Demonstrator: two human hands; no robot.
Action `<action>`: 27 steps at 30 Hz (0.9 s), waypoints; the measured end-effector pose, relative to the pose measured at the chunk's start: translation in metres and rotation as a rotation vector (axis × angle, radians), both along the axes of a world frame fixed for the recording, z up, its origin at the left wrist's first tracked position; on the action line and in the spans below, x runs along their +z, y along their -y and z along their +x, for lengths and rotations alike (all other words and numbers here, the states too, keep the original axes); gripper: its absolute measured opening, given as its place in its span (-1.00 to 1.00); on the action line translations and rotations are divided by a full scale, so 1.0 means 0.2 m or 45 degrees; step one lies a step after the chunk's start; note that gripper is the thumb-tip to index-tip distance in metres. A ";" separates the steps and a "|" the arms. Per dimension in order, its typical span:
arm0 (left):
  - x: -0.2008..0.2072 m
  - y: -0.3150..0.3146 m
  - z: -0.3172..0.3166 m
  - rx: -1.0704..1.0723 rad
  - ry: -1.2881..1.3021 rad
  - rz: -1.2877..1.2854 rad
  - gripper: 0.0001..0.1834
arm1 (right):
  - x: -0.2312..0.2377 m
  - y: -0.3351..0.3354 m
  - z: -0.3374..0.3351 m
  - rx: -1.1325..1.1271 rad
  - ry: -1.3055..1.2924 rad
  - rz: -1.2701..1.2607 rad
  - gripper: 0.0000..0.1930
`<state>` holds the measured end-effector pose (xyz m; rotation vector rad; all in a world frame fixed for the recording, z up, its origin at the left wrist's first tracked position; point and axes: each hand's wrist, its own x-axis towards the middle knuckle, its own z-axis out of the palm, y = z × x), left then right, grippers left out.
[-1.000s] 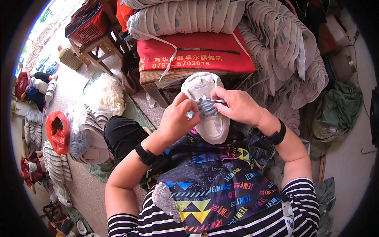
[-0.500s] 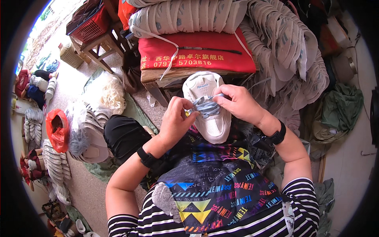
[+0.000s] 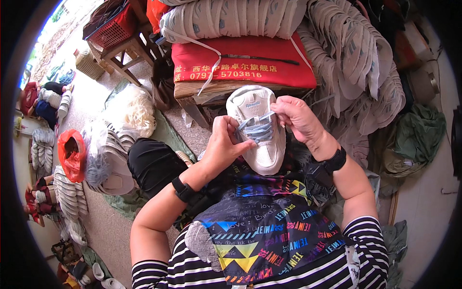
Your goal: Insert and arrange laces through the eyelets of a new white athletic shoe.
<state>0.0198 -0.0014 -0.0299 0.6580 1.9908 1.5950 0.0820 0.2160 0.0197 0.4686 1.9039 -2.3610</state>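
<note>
A white shoe upper (image 3: 267, 160) with its toe toward me is in front of my lap. Light blue lace (image 3: 258, 132) criss-crosses its middle, below the tongue (image 3: 250, 99). My left hand (image 3: 222, 144) is closed on the upper's left edge, its thumb by the lacing. A stretch of lace runs up beside those fingers. On the other side, my right hand (image 3: 301, 120) pinches the lace near the upper right eyelets, fingers curled. The lace end in that pinch is mostly hidden. A dark patterned apron (image 3: 274, 231) covers my front.
Beyond the upper stands a wooden stool (image 3: 192, 89) topped with red cloth (image 3: 236, 60). A row of stacked uppers (image 3: 236, 19) lies on it; more uppers (image 3: 346, 58) hang at right. To the left are an orange-red bag (image 3: 71, 156) and a bundle of cream laces (image 3: 130, 111).
My right hand has shifted right and slightly down, drawing lace across the tongue. My left thumb now lies farther over the lacing. The upper has shifted slightly right.
</note>
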 end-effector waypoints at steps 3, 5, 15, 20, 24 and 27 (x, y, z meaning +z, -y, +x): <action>-0.02 0.00 -0.01 -0.017 -0.002 -0.004 -0.39 | 0.00 -0.01 0.01 -0.064 0.015 -0.149 -0.73; -0.03 0.00 -0.02 -0.033 -0.021 -0.008 -0.39 | -0.01 -0.01 0.01 -0.078 0.003 -0.159 -0.75; 0.01 0.05 -0.06 -0.073 -0.087 0.071 -0.84 | 0.01 0.00 0.04 0.087 -0.095 0.102 -0.80; 0.02 0.04 -0.07 0.036 0.300 0.361 -0.86 | 0.04 0.03 0.07 0.095 -0.269 0.659 -0.85; 0.00 0.04 -0.09 0.041 0.234 0.330 -0.86 | 0.08 0.10 0.09 0.230 -0.379 1.499 -0.81; -0.02 0.04 -0.08 0.063 0.243 0.315 -0.86 | 0.09 0.13 0.08 0.280 -0.317 1.644 -0.80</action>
